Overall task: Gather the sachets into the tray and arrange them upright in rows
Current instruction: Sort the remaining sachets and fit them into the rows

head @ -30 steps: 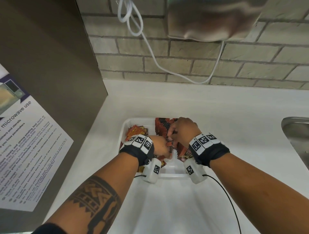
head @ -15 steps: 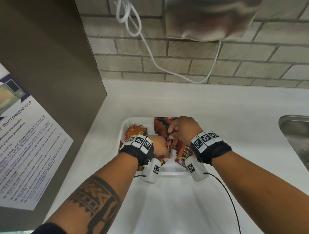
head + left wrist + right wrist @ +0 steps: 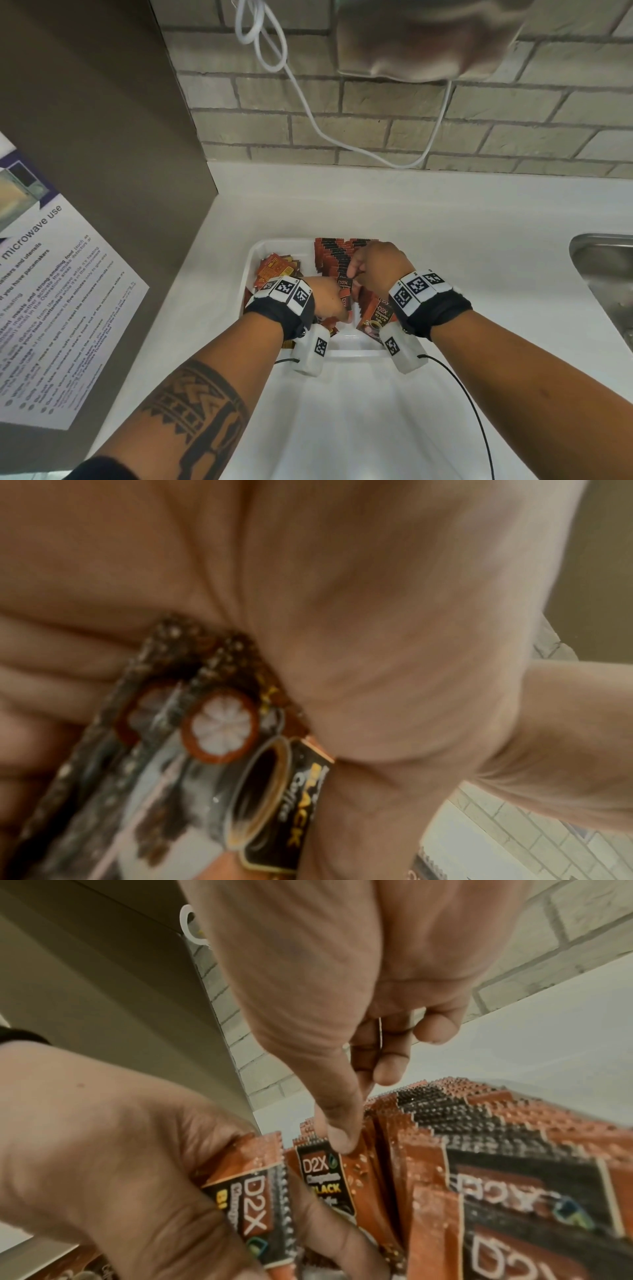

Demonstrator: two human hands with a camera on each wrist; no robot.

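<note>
A white tray (image 3: 252, 263) sits on the counter. Orange-and-black coffee sachets (image 3: 337, 255) stand upright in a row along its right side, and loose orange sachets (image 3: 275, 270) lie flat at its back left. My left hand (image 3: 337, 305) grips a small bundle of sachets (image 3: 219, 731) over the middle of the tray. Beside it, my right hand (image 3: 352, 275) pinches the top edge of one sachet (image 3: 325, 1175) between thumb and forefinger at the near end of the upright row (image 3: 514, 1150). A further sachet (image 3: 375, 318) leans at the front of that row.
The tray stands on a white counter (image 3: 445, 240) against a brick wall. A brown panel (image 3: 102, 171) with a microwave notice (image 3: 51, 308) closes off the left. A steel sink (image 3: 606, 274) lies at the right edge. A white cable (image 3: 308, 120) hangs from a grey unit (image 3: 428, 41) overhead.
Both hands stay over the tray almost where they were. My right wrist has shifted slightly right, uncovering more of the leaning sachet at the front of the row.
</note>
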